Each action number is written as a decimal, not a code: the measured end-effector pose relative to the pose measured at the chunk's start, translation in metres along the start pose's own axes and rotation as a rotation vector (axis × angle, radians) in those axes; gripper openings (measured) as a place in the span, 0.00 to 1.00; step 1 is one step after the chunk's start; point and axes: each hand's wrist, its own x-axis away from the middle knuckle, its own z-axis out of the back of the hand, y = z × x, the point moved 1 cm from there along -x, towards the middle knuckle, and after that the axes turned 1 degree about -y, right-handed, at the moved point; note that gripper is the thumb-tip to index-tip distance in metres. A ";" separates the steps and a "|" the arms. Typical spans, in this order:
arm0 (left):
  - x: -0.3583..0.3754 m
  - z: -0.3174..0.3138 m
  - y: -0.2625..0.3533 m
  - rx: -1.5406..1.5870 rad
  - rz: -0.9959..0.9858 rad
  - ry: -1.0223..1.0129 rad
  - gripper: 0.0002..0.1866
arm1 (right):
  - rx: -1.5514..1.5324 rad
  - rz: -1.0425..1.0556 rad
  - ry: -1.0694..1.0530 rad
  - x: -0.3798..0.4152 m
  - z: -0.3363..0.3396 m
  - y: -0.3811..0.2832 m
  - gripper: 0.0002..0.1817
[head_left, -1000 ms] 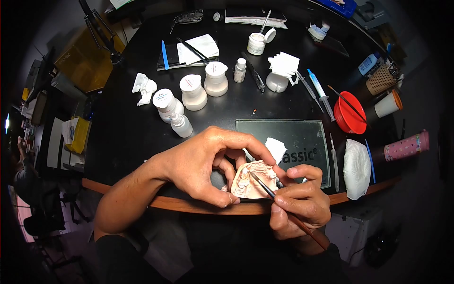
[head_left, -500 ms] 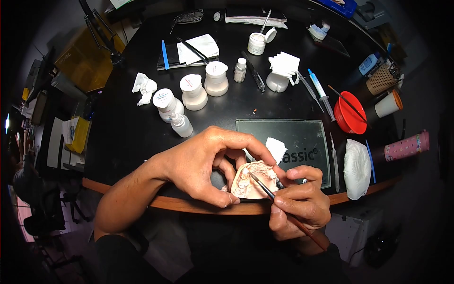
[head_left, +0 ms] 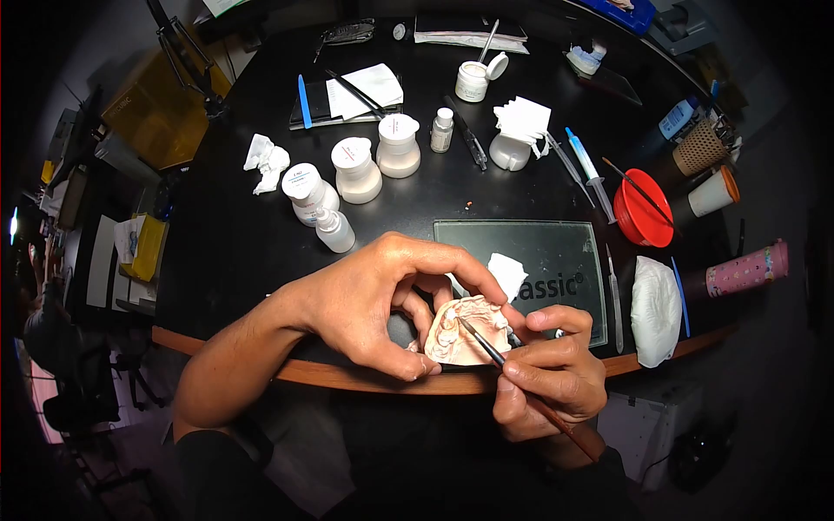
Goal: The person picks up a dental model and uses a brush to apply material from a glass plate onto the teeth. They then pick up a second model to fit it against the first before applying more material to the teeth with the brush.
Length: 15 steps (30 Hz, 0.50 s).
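Note:
My left hand is closed around a cream-coloured dental cast, thumb at its near left edge and forefinger arched over to its far right side. The cast is tilted so its teeth face me, above the table's wooden edge. Held like a pen, a fine brush sits in my right hand, its dark tip at the teeth on the cast's left side. The brush's reddish-brown handle slants down under my right palm. Behind the cast lie a glass slab and a folded white tissue, partly covered by my left hand.
Several white-capped powder bottles and a small dropper bottle stand at left. Rightward are a red bowl with a brush across it, a syringe, a thin metal tool and a white tissue wad. An opened jar stands behind.

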 end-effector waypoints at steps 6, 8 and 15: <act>0.000 0.000 0.000 -0.017 0.002 0.007 0.37 | -0.009 -0.013 -0.003 0.001 0.000 -0.001 0.15; 0.000 0.000 0.000 -0.011 0.004 0.006 0.37 | -0.007 -0.010 -0.003 0.001 0.000 -0.001 0.15; 0.000 0.000 0.001 -0.016 0.013 0.004 0.37 | 0.013 -0.005 -0.004 -0.001 0.001 -0.003 0.15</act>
